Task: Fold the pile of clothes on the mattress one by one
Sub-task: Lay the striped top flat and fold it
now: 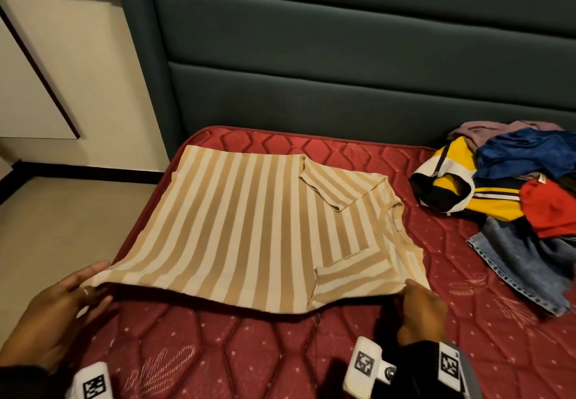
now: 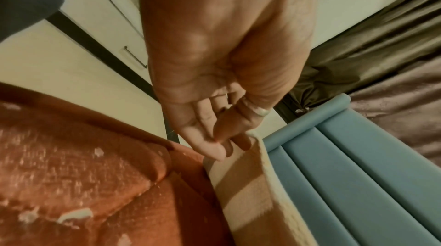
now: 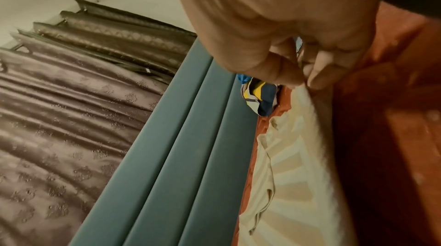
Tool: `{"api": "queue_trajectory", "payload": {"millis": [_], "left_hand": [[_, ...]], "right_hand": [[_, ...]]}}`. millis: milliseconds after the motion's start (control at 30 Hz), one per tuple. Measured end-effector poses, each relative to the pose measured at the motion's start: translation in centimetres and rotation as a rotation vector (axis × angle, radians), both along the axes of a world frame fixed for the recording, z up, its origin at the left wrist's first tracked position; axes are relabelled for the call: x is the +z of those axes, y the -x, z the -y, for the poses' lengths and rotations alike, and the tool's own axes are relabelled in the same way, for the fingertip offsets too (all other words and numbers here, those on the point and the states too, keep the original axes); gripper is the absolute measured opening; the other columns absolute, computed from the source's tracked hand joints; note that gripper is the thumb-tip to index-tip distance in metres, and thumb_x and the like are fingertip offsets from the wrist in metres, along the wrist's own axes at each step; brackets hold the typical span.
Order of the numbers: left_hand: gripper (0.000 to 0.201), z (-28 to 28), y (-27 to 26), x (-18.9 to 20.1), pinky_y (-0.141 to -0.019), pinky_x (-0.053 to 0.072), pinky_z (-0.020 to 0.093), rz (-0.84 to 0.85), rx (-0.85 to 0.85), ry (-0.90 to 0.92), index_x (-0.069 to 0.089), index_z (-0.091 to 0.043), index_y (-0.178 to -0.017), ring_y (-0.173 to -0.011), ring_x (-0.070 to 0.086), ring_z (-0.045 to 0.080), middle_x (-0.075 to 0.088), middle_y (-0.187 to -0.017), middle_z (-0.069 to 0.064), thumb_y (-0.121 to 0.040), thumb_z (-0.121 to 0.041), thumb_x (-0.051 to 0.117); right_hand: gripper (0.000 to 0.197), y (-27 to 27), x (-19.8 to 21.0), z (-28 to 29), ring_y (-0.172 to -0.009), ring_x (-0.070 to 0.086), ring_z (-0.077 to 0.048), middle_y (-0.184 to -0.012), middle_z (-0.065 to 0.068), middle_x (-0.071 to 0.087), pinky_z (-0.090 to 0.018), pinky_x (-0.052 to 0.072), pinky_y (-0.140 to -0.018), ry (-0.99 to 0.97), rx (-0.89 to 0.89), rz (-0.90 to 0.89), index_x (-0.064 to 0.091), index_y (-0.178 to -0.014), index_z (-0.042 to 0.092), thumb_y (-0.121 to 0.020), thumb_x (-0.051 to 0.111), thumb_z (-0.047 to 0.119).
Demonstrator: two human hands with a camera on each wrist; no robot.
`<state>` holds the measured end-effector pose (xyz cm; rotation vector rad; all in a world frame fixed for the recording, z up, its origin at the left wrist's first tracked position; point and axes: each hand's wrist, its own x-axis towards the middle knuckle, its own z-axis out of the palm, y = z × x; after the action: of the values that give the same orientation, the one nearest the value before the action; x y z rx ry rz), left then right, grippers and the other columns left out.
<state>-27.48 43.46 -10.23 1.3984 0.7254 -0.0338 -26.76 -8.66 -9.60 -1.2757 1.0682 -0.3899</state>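
Note:
A beige and white striped T-shirt [image 1: 249,227] lies spread on the red mattress [image 1: 280,352], both sleeves folded inward. Its near edge is lifted off the mattress. My left hand [image 1: 78,292] pinches the near left corner of the shirt [image 2: 243,184] between thumb and fingers. My right hand [image 1: 417,302] pinches the near right corner of the shirt [image 3: 293,155]. The pile of unfolded clothes [image 1: 514,199] sits at the right of the mattress, with yellow, blue, red and denim pieces.
A dark padded headboard [image 1: 343,71] runs behind the mattress. Bare tiled floor [image 1: 56,211] and a cream cabinet [image 1: 62,71] lie to the left. A brown curtain [image 3: 59,118] hangs beyond the headboard [image 3: 167,155].

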Motion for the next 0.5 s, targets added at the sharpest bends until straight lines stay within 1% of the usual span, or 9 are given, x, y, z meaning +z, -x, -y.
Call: {"api": "queue_trajectory", "payload": {"millis": [67, 100, 167, 233, 267, 333, 400, 433, 500], "left_hand": [[0.058, -0.5, 0.1, -0.6, -0.081, 0.061, 0.041, -0.006, -0.046, -0.12, 0.07, -0.025, -0.113, -0.101, 0.067, 0.024, 0.072, -0.109, 0.003, -0.083, 0.019, 0.048], [0.059, -0.6, 0.2, -1.0, -0.086, 0.059, 0.044, -0.006, -0.05, -0.166, 0.071, -0.029, -0.111, -0.1, 0.068, 0.026, 0.072, -0.109, 0.002, -0.081, 0.019, 0.054], [0.056, -0.8, 0.2, -2.0, -0.094, 0.052, 0.049, -0.003, -0.017, -0.226, 0.073, -0.035, -0.106, -0.099, 0.069, 0.03, 0.072, -0.111, 0.005, -0.08, 0.014, 0.064], [0.047, -0.8, 0.2, -2.9, -0.093, 0.052, 0.052, 0.013, 0.036, -0.245, 0.073, -0.034, -0.106, -0.097, 0.07, 0.032, 0.073, -0.108, 0.006, -0.082, 0.006, 0.069], [0.042, -0.5, 0.3, -3.0, -0.093, 0.052, 0.051, 0.026, 0.046, -0.252, 0.073, -0.034, -0.105, -0.096, 0.07, 0.031, 0.073, -0.107, 0.005, -0.084, 0.002, 0.068], [0.034, -0.2, 0.4, -3.2, -0.092, 0.052, 0.048, 0.071, 0.021, -0.31, 0.073, -0.033, -0.101, -0.096, 0.068, 0.029, 0.072, -0.107, 0.006, -0.09, -0.002, 0.063], [0.03, 0.0, 0.5, -2.8, -0.092, 0.05, 0.049, 0.096, -0.043, -0.403, 0.071, -0.03, -0.102, -0.096, 0.065, 0.028, 0.07, -0.105, 0.007, -0.095, -0.004, 0.057], [0.025, -0.4, 0.3, -2.6, -0.093, 0.05, 0.05, 0.103, -0.044, -0.442, 0.07, -0.029, -0.103, -0.097, 0.064, 0.027, 0.07, -0.103, 0.005, -0.096, -0.01, 0.057], [0.013, -1.7, -0.4, -3.0, -0.095, 0.05, 0.052, 0.106, -0.01, -0.536, 0.071, -0.031, -0.101, -0.1, 0.064, 0.028, 0.07, -0.103, 0.0, -0.094, -0.026, 0.06]], "right_hand": [[0.037, 0.0, 0.0, 0.7, -0.081, 0.059, -0.028, -0.097, -0.016, 0.064, -0.035, 0.049, -0.07, 0.033, 0.051, -0.027, 0.066, -0.115, 0.0, -0.087, 0.041, -0.008], [0.039, 0.0, 0.3, 0.7, -0.087, 0.063, -0.031, -0.101, -0.018, 0.067, -0.038, 0.052, -0.077, 0.057, 0.067, -0.044, 0.066, -0.116, 0.002, -0.088, 0.042, -0.011], [0.037, 0.1, 0.3, 0.8, -0.09, 0.065, -0.032, -0.099, -0.02, 0.069, -0.04, 0.054, -0.081, 0.096, 0.086, -0.063, 0.067, -0.114, 0.003, -0.087, 0.047, -0.014], [0.032, 0.0, -0.1, 0.5, -0.086, 0.067, -0.032, -0.091, -0.018, 0.07, -0.041, 0.056, -0.08, 0.15, 0.102, -0.088, 0.069, -0.109, 0.005, -0.086, 0.054, -0.013], [0.029, 0.0, -0.4, 0.4, -0.081, 0.067, -0.031, -0.084, -0.016, 0.069, -0.039, 0.057, -0.077, 0.189, 0.107, -0.104, 0.07, -0.105, 0.007, -0.085, 0.058, -0.01], [0.022, 0.0, -0.7, 0.5, -0.072, 0.066, -0.03, -0.076, -0.011, 0.069, -0.036, 0.055, -0.072, 0.296, 0.115, -0.145, 0.072, -0.093, 0.02, -0.083, 0.066, 0.001], [0.016, 0.2, -0.3, 0.7, -0.079, 0.067, -0.033, -0.084, -0.011, 0.07, -0.037, 0.054, -0.079, 0.468, 0.185, -0.243, 0.073, -0.088, 0.026, -0.083, 0.067, 0.012], [0.014, 0.2, -0.4, 1.0, -0.085, 0.067, -0.035, -0.088, -0.012, 0.071, -0.038, 0.053, -0.082, 0.566, 0.226, -0.292, 0.074, -0.091, 0.024, -0.084, 0.066, 0.015], [0.015, 0.0, -0.6, 1.6, -0.093, 0.065, -0.038, -0.092, -0.016, 0.072, -0.043, 0.053, -0.086, 0.745, 0.29, -0.307, 0.077, -0.094, 0.018, -0.083, 0.067, 0.018]]}}
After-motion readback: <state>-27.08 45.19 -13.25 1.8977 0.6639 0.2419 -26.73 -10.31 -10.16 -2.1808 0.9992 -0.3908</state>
